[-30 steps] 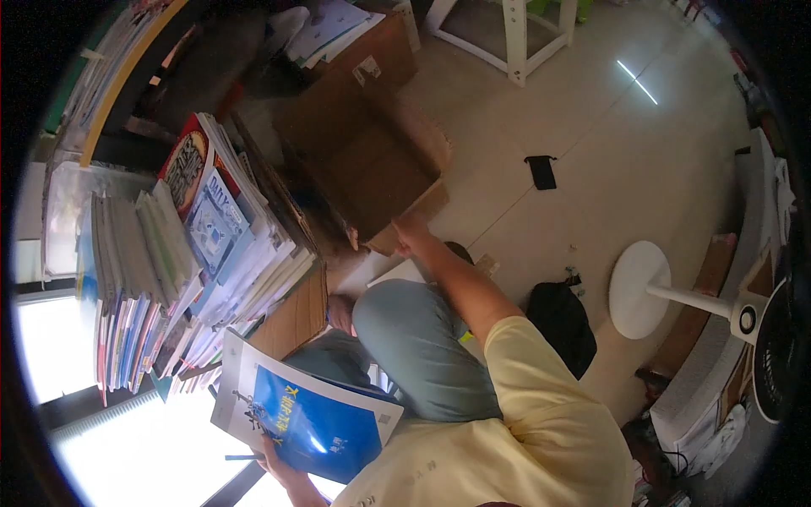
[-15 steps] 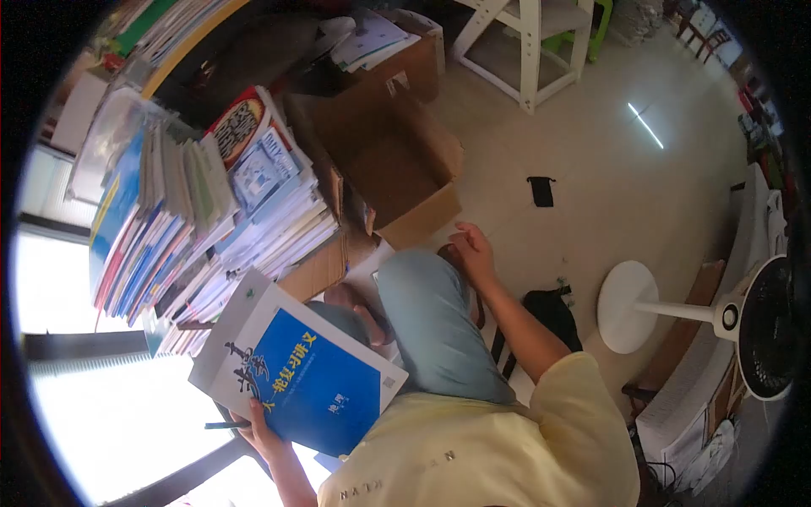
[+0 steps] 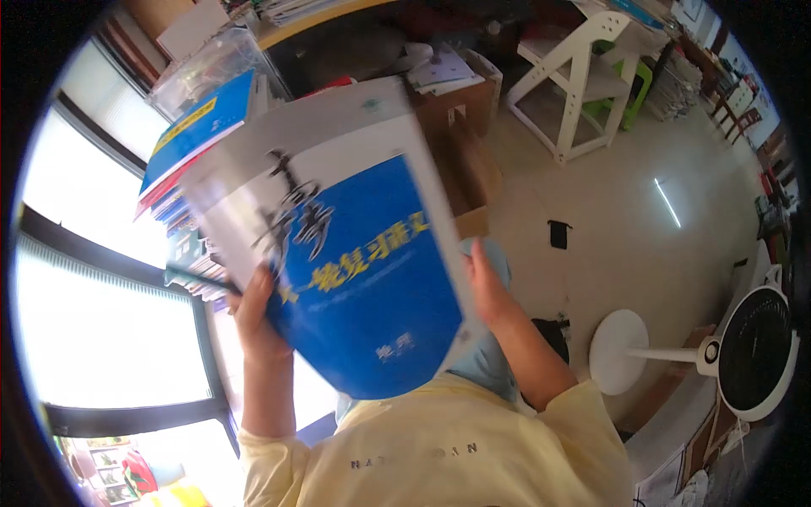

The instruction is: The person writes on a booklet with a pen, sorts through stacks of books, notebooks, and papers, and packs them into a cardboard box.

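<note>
A large book (image 3: 363, 287) with a blue and white cover and yellow and black Chinese lettering is raised in front of my chest. My left hand (image 3: 258, 317) grips its left edge, thumb over the cover. A dark pen (image 3: 201, 279) also sticks out leftward from that hand. At the book's right edge is my right hand (image 3: 490, 291), with one digit pointing up beside the cover. Its other fingers are hidden, so whether it grips the book I cannot tell.
Stacked books (image 3: 198, 127) stand at the left by the bright window (image 3: 110, 321). Behind the raised book is an open cardboard box (image 3: 469, 182). A white chair frame (image 3: 583, 93), a small black pouch (image 3: 558, 234) and a fan (image 3: 754, 353) are on the right.
The book has risen from near my lap toward the camera, with my left hand still on it. My right hand has moved from beside my knee to the book's right edge.
</note>
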A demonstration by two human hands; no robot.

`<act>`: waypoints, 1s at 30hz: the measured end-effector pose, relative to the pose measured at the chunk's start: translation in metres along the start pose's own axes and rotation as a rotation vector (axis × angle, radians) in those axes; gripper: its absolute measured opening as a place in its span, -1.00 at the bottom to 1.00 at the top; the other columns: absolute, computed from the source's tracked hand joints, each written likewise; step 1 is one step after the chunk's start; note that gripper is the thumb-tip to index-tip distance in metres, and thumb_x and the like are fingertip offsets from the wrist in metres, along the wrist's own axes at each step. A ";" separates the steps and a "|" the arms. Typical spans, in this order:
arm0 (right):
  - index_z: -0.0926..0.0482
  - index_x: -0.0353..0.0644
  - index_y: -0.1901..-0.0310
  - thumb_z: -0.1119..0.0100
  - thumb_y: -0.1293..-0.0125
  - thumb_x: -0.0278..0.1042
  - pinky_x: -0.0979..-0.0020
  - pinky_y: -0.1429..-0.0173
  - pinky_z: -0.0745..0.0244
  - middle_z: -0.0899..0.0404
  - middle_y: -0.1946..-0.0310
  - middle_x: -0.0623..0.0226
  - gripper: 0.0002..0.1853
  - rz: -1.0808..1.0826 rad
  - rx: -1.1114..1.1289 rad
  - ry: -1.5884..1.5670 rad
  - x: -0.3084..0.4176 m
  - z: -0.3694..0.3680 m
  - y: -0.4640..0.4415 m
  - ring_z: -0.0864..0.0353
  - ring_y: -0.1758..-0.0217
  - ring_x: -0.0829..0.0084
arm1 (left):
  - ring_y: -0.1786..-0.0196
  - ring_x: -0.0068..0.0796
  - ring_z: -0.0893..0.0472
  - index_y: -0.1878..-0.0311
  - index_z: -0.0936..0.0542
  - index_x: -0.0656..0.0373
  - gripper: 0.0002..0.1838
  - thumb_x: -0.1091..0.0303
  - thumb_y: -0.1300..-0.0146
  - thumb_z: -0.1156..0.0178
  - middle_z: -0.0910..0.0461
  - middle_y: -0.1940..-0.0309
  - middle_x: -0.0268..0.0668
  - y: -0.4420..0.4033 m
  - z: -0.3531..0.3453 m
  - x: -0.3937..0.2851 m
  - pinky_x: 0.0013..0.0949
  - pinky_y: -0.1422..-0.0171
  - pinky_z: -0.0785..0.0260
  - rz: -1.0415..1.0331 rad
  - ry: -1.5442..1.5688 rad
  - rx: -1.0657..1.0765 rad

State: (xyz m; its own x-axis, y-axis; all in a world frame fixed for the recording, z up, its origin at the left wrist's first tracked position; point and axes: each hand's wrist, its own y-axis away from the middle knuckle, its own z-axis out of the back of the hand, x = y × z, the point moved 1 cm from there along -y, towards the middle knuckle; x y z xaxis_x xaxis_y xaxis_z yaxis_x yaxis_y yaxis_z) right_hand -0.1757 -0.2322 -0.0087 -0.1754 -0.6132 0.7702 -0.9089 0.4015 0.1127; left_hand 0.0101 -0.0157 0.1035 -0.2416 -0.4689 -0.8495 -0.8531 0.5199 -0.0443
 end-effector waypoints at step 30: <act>-0.39 -0.22 -0.13 -0.30 -0.17 -0.48 0.23 -0.21 -0.39 -0.53 -0.01 0.28 -0.52 0.280 -0.482 0.209 -0.110 0.088 0.118 -0.53 -0.07 0.29 | 0.28 -0.53 -0.62 0.05 -0.56 0.23 -0.77 0.45 -0.23 -0.24 -0.65 0.25 -0.28 -0.032 -0.080 0.157 -0.48 0.24 -0.48 0.407 -0.304 0.161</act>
State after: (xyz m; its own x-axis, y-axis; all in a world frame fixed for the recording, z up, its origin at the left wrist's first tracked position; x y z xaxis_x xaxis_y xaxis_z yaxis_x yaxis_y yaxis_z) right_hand -0.2970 -0.1776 -0.1356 -0.2611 -0.3126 0.9133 -0.5557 0.8223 0.1225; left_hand -0.0372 -0.1632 0.0130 -0.3730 0.0088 -0.9278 -0.6309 0.7308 0.2606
